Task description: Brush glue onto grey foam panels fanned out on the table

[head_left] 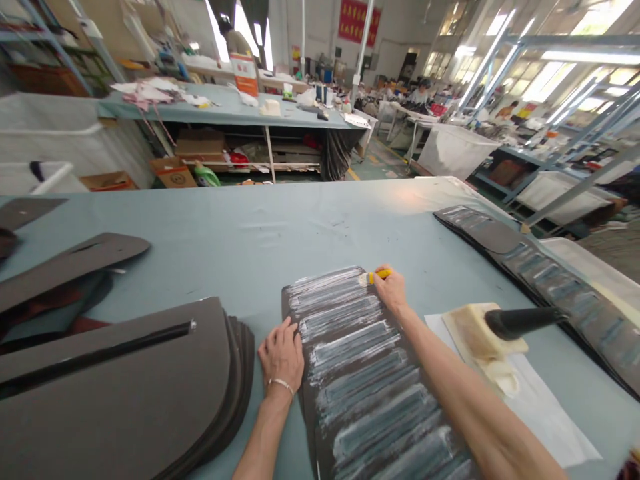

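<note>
My right hand (391,290) grips a small brush (381,274) with a yellow handle. Its bristles touch the far right corner of a dark grey panel (320,350). White, streaky bands of a glue-like coating run across that panel, around several long slots. Beside the panel's left edge, my left hand (281,353) lies with fingers stretched out, fingertips on the edge. Right of my forearm, a cream-coloured container (470,327) with a black tapered tube (523,321) rests on a white sheet (555,407).
A stack of dark rounded panels (125,393) lies at the left, with more dark pieces (75,267) behind it. Coated panels (545,273) lie along the right side of the blue-green table (300,220). Another table (200,100) stands beyond, and people work in the background.
</note>
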`<state>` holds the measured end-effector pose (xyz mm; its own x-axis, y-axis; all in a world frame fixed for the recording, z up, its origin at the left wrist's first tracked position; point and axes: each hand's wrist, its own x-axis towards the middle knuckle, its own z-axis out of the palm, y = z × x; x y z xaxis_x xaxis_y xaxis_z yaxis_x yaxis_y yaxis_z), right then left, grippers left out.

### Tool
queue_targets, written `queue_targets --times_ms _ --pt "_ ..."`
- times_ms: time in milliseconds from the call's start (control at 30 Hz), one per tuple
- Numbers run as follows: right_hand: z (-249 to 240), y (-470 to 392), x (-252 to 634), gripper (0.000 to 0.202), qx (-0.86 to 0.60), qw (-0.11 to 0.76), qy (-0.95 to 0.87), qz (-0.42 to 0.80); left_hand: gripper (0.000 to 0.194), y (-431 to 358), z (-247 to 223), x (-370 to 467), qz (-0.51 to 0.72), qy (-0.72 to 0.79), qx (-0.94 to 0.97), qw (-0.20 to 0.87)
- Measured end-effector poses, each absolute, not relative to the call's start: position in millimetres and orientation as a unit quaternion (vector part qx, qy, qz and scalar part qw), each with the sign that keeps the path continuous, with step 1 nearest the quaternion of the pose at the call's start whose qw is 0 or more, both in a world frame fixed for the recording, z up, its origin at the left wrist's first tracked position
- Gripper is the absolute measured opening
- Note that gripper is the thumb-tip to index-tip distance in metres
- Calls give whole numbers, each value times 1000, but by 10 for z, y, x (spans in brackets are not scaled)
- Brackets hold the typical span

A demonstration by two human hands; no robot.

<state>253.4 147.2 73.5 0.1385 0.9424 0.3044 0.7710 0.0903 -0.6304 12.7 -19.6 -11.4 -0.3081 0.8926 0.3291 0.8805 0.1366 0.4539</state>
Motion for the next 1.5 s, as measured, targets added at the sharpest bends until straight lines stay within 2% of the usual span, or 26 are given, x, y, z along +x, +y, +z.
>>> queue_targets --times_ms 67,133,267,400,600,700,800,967,1133,1400,1500 --pt "811 1353 2550 18 -654 381 -642 124 28 -202 -110 100 314 746 586 28" --pt "838 1118 2354 17 -613 399 -658 180 29 -229 -92 82 347 742 572 41" --pt "763 566 1730 14 -526 382 -703 289 26 -382 -47 126 352 732 582 44" --pt "652 352 1467 11 -504 352 -739 275 26 -562 -80 208 309 712 630 29" --pt "644 679 2269 13 -586 335 -715 184 27 -595 -193 230 318 711 627 7" --pt "701 841 2792 15 -653 347 -657 147 27 -577 -193 220 323 713 622 15" --pt "759 828 2921 17 -672 370 -625 140 27 -576 -150 180 332 714 614 47" --pt "790 343 2156 17 -574 422 -655 251 29 -684 -61 179 369 708 597 76" --pt "661 -9 1594 15 -497 382 -700 342 28 -859 -126 297 313 700 641 44" --pt "699 564 3023 20 -666 378 -622 164 30 -888 -249 324 328 700 634 28" --pt "777 620 3216 23 -686 368 -615 126 30 -882 -188 317 330 702 629 46"
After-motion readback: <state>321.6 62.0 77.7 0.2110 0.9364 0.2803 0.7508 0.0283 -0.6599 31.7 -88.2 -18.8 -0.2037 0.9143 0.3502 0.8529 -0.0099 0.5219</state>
